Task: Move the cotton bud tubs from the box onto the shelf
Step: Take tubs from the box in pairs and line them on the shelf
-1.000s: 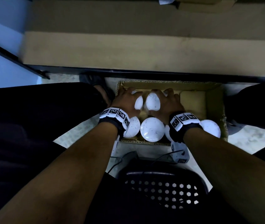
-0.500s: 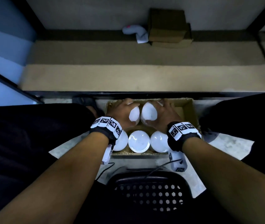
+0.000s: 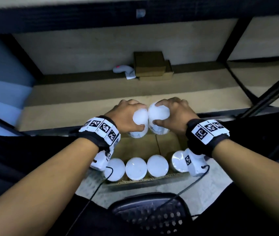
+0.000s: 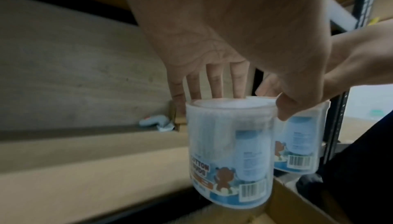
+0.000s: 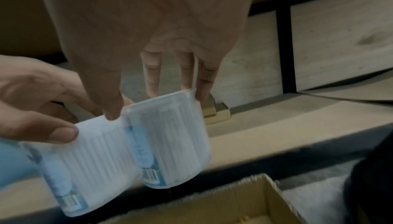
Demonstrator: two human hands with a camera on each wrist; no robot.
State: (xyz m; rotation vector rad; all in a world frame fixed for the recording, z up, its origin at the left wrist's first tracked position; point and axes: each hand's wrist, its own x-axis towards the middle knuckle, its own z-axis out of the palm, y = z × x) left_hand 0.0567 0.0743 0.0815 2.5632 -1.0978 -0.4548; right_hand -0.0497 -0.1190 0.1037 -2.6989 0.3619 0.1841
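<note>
two hands (image 3: 126, 114) (image 3: 174, 113), fingers (image 4: 214, 83) curled round one tub (image 3: 139, 123) (image 3: 158, 120) each

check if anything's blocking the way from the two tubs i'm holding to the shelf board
Nothing visible does. The left hand and right hand hold the two tubs above the box, at the shelf board front edge. The small cardboard boxes sit far back by the wall.

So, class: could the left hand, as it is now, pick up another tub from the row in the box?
Probably not: the left hand already grips a tub, so no fingers are free for the row.
</note>
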